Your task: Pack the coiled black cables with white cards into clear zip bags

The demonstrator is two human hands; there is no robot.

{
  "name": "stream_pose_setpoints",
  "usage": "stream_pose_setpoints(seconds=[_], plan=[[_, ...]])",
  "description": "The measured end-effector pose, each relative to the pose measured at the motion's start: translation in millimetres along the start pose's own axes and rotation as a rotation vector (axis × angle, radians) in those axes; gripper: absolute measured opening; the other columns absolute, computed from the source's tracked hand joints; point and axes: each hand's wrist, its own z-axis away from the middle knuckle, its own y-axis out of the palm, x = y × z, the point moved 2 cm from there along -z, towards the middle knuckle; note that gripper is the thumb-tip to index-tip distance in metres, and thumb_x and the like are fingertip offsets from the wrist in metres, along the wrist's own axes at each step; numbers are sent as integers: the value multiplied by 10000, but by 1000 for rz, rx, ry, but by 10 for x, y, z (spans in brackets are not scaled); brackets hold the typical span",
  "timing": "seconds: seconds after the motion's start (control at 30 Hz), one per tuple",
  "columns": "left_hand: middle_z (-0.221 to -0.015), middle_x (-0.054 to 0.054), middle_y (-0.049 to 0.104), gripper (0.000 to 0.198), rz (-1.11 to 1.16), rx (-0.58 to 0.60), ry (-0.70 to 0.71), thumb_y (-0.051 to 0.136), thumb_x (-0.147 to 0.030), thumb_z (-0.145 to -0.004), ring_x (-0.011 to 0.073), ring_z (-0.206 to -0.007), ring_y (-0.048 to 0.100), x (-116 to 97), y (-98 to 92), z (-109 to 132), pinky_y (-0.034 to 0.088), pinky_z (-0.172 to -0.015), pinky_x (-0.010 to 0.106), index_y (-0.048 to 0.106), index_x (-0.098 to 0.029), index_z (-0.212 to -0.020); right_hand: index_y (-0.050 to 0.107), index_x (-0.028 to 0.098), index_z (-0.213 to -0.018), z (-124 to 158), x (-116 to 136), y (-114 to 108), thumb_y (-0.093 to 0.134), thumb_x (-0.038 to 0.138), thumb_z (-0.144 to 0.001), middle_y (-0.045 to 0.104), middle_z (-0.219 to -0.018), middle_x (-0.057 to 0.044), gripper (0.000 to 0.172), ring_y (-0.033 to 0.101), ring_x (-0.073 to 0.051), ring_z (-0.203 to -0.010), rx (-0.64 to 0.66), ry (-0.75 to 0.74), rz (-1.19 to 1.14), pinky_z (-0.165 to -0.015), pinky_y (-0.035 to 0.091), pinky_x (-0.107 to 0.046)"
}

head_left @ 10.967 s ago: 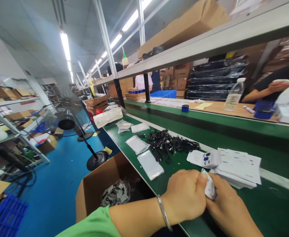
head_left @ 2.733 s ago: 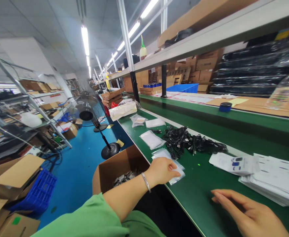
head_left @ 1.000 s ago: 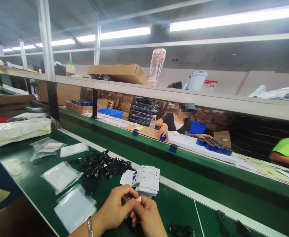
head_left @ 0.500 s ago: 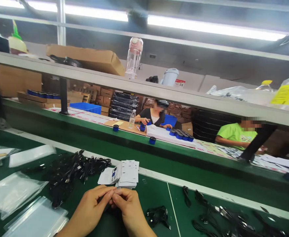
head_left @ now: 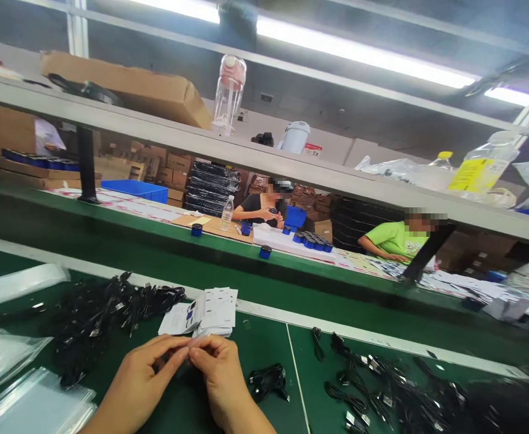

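My left hand (head_left: 149, 367) and my right hand (head_left: 217, 371) meet at the fingertips above the green bench top, pinching a small pale slip (head_left: 193, 341), perhaps film or paper. Its exact kind is too small to tell. Just beyond my fingers lies a stack of white printed cards (head_left: 214, 310). To the left sprawls a heap of black cables (head_left: 111, 316), and clear plastic bags (head_left: 34, 398) lie near my left hand. A coiled black cable (head_left: 268, 381) sits right of my right hand.
More loose black cables (head_left: 382, 386) cover the bench at lower right. A raised green-edged bench (head_left: 156, 232) and a grey shelf (head_left: 264, 157) run across the view. Beyond them, two seated co-workers (head_left: 264, 208) (head_left: 395, 241) work near blue-capped containers (head_left: 312, 241).
My hands stay pinched together, as they were a moment ago. The view has drifted slightly right, so the bench items sit further left. Compared with earlier, my hands have come together and the view has swung across the bench.
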Motion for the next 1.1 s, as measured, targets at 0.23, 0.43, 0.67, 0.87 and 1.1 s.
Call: stream_pose_setpoints(seconds=[0.23,0.43,0.67,0.87,1.1], plan=[[-930,29,850,378,55,-18,-53,685,-580,-880,198,-740,804,27,-13,-8,639,-660,212,875,-268,-976,700,196,-590,-25,-97,1,947,566,-568,651,-513,-16,445,550,-133,-525,-4,77,25,-581,440,-279],[-890,32,838,405,19,1,-72,676,-602,-894,192,-721,778,14,-14,10,613,-633,209,876,-256,-964,680,208,-603,-11,-67,14,906,538,-577,651,-521,-4,400,559,-133,-549,4,63,52,-614,448,-283],[-976,54,822,370,16,100,5,737,-592,-861,195,-772,754,-52,-35,21,604,-650,214,882,-264,-952,568,226,-599,-36,-132,-4,875,512,-726,584,-542,71,439,529,-103,-524,17,45,167,-598,461,-278],[-914,52,826,396,110,147,-190,760,-616,-795,240,-854,771,-96,-65,26,612,-752,245,874,-248,-888,518,219,-621,-42,-166,-32,828,498,-873,522,-533,106,488,463,-78,-472,77,71,275,-513,405,-239],[-832,71,807,418,177,382,-366,794,-597,-711,289,-877,776,-36,-70,-35,608,-791,289,823,-192,-811,493,246,-587,-15,-105,-11,795,539,-805,511,-530,83,473,458,-95,-509,94,28,355,-544,381,-266]])
